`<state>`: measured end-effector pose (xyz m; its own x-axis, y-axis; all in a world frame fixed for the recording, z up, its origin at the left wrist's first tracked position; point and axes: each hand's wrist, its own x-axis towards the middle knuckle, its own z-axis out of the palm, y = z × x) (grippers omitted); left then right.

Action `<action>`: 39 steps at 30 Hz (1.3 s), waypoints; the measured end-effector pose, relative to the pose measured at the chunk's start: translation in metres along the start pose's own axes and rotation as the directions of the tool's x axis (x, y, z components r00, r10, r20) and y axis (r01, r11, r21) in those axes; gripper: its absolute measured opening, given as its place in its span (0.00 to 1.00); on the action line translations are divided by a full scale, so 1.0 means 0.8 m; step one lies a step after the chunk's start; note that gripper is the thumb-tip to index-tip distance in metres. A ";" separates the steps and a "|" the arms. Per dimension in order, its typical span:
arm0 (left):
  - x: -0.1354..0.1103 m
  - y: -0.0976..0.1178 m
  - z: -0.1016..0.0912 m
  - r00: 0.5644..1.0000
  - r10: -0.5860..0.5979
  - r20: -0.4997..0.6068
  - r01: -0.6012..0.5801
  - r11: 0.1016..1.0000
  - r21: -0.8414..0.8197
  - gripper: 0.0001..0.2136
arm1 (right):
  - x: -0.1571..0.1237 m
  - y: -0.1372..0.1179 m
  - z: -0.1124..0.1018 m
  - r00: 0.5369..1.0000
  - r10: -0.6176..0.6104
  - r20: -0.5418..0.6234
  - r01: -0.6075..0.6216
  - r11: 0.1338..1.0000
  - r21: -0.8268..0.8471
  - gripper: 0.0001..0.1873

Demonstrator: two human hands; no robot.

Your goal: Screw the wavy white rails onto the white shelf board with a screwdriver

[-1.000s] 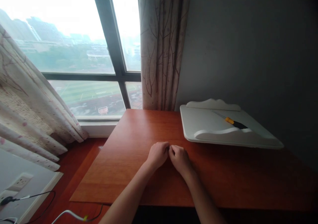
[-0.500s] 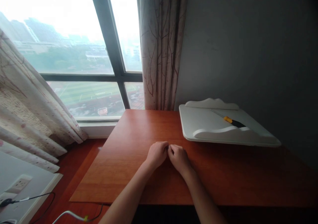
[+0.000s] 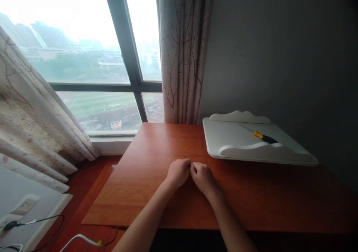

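Over the middle of the wooden table, my left hand (image 3: 179, 173) and my right hand (image 3: 201, 174) meet knuckle to knuckle, both with fingers curled in. The backs of the hands face me, so the inside of each grip is hidden; I cannot make out anything held there. Ahead and to the right of my right hand, a white board (image 3: 223, 134) with wavy raised edges lies on the table. On it rests a screwdriver (image 3: 264, 136) with a yellow and black handle, its metal shaft pointing back and left. Neither hand touches these.
The reddish-brown table (image 3: 128, 192) reaches from the window side to the right wall. Patterned curtains (image 3: 181, 54) hang by the window (image 3: 92, 65). At lower left are a wall socket (image 3: 26, 204) with a black plug (image 3: 10, 225) and a white cable (image 3: 79, 237) beside the table's edge.
My hands stay together in the same closed pose on the table. The whole view has shifted very slightly, with things appearing a little further right; the board and screwdriver keep their places.
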<state>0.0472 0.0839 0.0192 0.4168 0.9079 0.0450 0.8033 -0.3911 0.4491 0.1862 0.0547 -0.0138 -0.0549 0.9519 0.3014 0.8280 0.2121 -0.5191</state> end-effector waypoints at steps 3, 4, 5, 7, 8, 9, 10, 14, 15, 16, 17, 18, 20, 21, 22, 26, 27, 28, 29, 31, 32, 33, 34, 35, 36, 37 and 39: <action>0.000 0.000 0.000 1.000 0.002 -0.002 -0.002 1.000 0.001 0.13 | 0.000 0.000 0.000 1.000 -0.002 -0.002 0.002 1.000 -0.003 0.20; 0.000 0.000 0.000 1.000 0.002 -0.003 -0.002 1.000 0.002 0.13 | 0.000 0.000 0.001 1.000 -0.004 -0.002 0.004 1.000 -0.004 0.20; 0.000 0.001 0.000 1.000 0.003 -0.005 -0.003 1.000 0.002 0.13 | 0.000 0.000 0.001 1.000 -0.006 -0.001 0.006 1.000 -0.005 0.20; 0.000 0.001 0.000 1.000 0.003 -0.008 -0.003 1.000 0.003 0.13 | 0.000 0.000 0.001 1.000 -0.010 0.002 0.010 1.000 -0.008 0.20; 0.000 0.001 0.000 1.000 0.003 -0.009 -0.003 1.000 0.003 0.13 | 0.000 0.000 0.001 1.000 -0.011 0.003 0.011 1.000 -0.010 0.20; 0.000 0.001 0.001 1.000 0.002 -0.009 -0.002 1.000 0.003 0.13 | 0.000 0.000 0.001 1.000 -0.011 0.004 0.011 1.000 -0.011 0.19; 0.000 0.001 0.001 1.000 0.001 -0.009 -0.001 1.000 0.004 0.13 | 0.000 0.001 0.001 1.000 -0.011 0.005 0.011 1.000 -0.013 0.19; 0.000 -0.001 0.003 1.000 -0.002 -0.008 0.002 1.000 0.007 0.13 | 0.000 0.001 0.002 1.000 -0.010 0.006 0.010 1.000 -0.011 0.19; 0.000 -0.001 0.003 1.000 -0.001 -0.008 0.001 1.000 0.008 0.13 | 0.000 0.002 0.002 1.000 -0.009 0.006 0.009 1.000 -0.010 0.19; 0.000 -0.001 0.003 1.000 0.001 -0.009 -0.001 1.000 0.008 0.13 | 0.000 0.002 0.002 1.000 -0.009 0.006 0.009 1.000 -0.010 0.19; 0.000 -0.001 0.003 1.000 0.003 -0.011 -0.003 1.000 0.007 0.13 | 0.000 0.002 0.002 1.000 -0.009 0.005 0.009 1.000 -0.009 0.19; 0.000 -0.002 0.003 1.000 0.006 -0.012 -0.006 1.000 0.006 0.13 | 0.000 0.002 0.003 1.000 -0.010 0.005 0.010 1.000 -0.009 0.19; 0.000 -0.002 0.003 1.000 0.011 -0.015 -0.011 1.000 0.005 0.12 | 0.000 0.002 0.003 1.000 -0.013 0.005 0.013 1.000 -0.008 0.20; -0.001 -0.002 0.003 1.000 0.012 -0.016 -0.011 1.000 0.005 0.12 | 0.000 0.003 0.003 1.000 -0.015 0.004 0.015 1.000 -0.007 0.20; -0.001 -0.002 0.003 1.000 0.012 -0.016 -0.012 1.000 0.006 0.12 | 0.000 0.003 0.003 1.000 -0.016 0.005 0.016 1.000 -0.007 0.20; -0.002 -0.002 0.001 1.000 0.012 -0.014 -0.011 1.000 0.011 0.12 | 0.000 0.003 0.003 1.000 -0.022 0.004 0.022 1.000 -0.005 0.20; -0.002 -0.002 0.001 1.000 0.012 -0.014 -0.012 1.000 0.014 0.12 | 0.000 0.003 0.003 1.000 -0.023 0.004 0.024 1.000 -0.004 0.20; -0.002 -0.001 0.000 1.000 0.012 -0.013 -0.012 1.000 0.016 0.12 | 0.000 0.003 0.003 1.000 -0.026 0.004 0.026 1.000 -0.004 0.20; -0.002 -0.001 0.000 1.000 0.012 -0.012 -0.012 1.000 0.019 0.12 | 0.000 0.003 0.003 1.000 -0.027 0.004 0.027 1.000 -0.003 0.20; -0.002 0.000 -0.001 1.000 0.013 -0.010 -0.013 1.000 0.024 0.12 | 0.000 0.003 0.003 1.000 -0.031 0.003 0.031 1.000 -0.004 0.20; -0.002 0.000 -0.002 1.000 0.013 -0.007 -0.013 1.000 0.026 0.12 | 0.000 0.003 0.003 0.999 -0.032 0.002 0.032 0.999 -0.005 0.20; -0.002 0.000 -0.002 1.000 0.013 -0.005 -0.013 1.000 0.028 0.12 | 0.000 0.002 0.003 0.999 -0.033 0.002 0.033 0.999 -0.006 0.20; -0.002 0.000 -0.002 1.000 0.013 -0.002 -0.013 0.999 0.030 0.12 | 0.000 0.002 0.003 0.999 -0.033 0.002 0.033 0.999 -0.007 0.20; -0.002 0.000 -0.002 1.000 0.014 0.000 -0.014 0.999 0.033 0.12 | 0.000 0.002 0.003 0.999 -0.033 0.002 0.033 0.999 -0.008 0.20; -0.002 0.000 -0.002 1.000 0.014 0.002 -0.014 0.999 0.035 0.12 | 0.000 0.002 0.002 0.999 -0.033 0.002 0.033 0.999 -0.009 0.20; -0.002 0.000 -0.002 1.000 0.014 0.003 -0.015 0.999 0.037 0.12 | 0.000 0.001 0.002 0.999 -0.032 0.003 0.032 0.999 -0.010 0.20; -0.002 0.000 -0.002 1.000 0.015 0.005 -0.016 0.999 0.043 0.12 | -0.001 0.001 0.002 1.000 -0.029 0.005 0.029 0.999 -0.013 0.20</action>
<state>0.0458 0.0824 0.0208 0.4311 0.9010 0.0476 0.8141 -0.4112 0.4100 0.1862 0.0548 -0.0158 -0.0818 0.9465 0.3123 0.8330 0.2370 -0.5000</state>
